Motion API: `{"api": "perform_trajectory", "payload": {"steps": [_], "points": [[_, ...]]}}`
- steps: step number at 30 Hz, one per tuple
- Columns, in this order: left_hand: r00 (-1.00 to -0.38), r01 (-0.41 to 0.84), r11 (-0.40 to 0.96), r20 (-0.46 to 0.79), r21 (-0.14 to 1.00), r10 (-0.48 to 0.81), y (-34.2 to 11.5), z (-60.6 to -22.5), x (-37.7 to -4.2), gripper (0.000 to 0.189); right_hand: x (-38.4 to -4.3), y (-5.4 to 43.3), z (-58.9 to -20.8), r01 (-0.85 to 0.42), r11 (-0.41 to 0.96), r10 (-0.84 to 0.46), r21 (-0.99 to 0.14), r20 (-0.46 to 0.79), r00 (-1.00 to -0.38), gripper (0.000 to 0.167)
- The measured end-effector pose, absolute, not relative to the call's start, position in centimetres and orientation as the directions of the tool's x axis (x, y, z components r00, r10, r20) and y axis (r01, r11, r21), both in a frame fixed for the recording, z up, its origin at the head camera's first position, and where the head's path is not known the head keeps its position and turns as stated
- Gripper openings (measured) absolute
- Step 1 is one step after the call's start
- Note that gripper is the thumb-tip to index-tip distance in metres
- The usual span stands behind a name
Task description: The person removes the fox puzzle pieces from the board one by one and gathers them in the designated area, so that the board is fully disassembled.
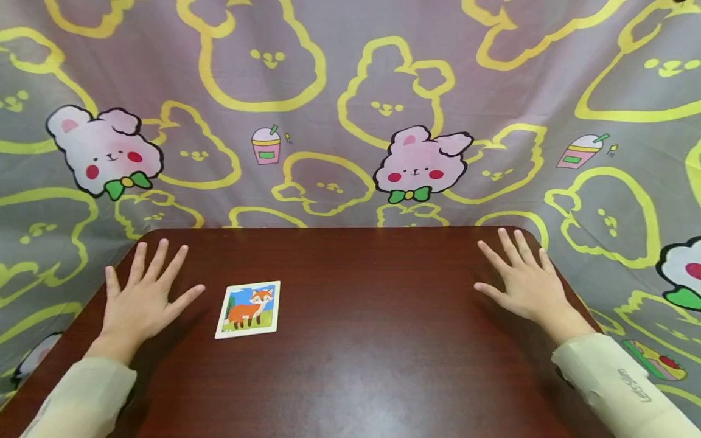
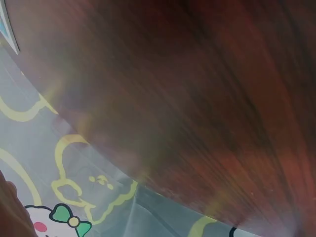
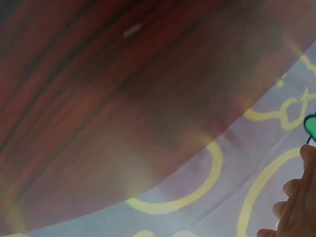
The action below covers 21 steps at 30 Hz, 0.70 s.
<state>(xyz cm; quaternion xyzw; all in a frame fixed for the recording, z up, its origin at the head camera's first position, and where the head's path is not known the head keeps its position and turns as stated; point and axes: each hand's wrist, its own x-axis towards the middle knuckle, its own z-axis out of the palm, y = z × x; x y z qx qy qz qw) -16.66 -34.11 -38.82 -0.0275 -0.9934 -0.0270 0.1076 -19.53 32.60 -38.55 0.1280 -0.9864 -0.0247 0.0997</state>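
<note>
A square picture with a white border (image 1: 249, 310), showing an orange fox on grass under a blue sky, lies on the left half of the dark brown table (image 1: 372, 340). My left hand (image 1: 143, 301) is just left of it, palm down with fingers spread and straight, thumb pointing toward the picture. At the table's right side my right hand (image 1: 526, 280) is likewise palm down, its fingers spread and holding nothing. A corner of the fox picture (image 2: 7, 29) shows at the upper left of the left wrist view. Some fingertips (image 3: 291, 192) appear at the right wrist view's lower right.
Behind and beside the table hangs a grey curtain (image 1: 339, 128) printed with yellow outlines and pink rabbits. The table's far edge (image 1: 339, 228) runs along the curtain, and its corners are rounded. Light-coloured sleeves (image 1: 624, 383) cover both forearms.
</note>
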Motion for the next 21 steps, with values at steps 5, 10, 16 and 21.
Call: {"api": "perform_trajectory", "payload": {"steps": [5, 10, 16, 21], "points": [[-0.977, 0.045, 0.997, 0.209, 0.061, 0.031, -34.6, -39.1, -16.2, 0.092, -20.2, 30.3, -38.4, -0.295, 0.952, -0.305, 0.081, 0.185, -0.934, 0.084], [-0.980, 0.037, 0.995, 0.198, 0.089, 0.019, -35.4, -39.2, -15.9, 0.092, -21.1, 27.3, -38.4, -0.325, 0.944, -0.331, 0.063, 0.149, -0.932, 0.085], [-0.985, 0.056, 0.991, 0.170, 0.125, 0.034, -36.5, -39.4, -15.3, 0.093, -21.8, 22.6, -39.3, -0.434, 0.899, -0.438, 0.065, 0.152, -0.886, 0.084], [-0.989, 0.084, 0.977, 0.133, 0.194, 0.058, -36.6, -39.4, -15.1, 0.096, -21.9, 18.7, -40.1, -0.531, 0.845, -0.534, 0.063, 0.167, -0.829, 0.082]]}}
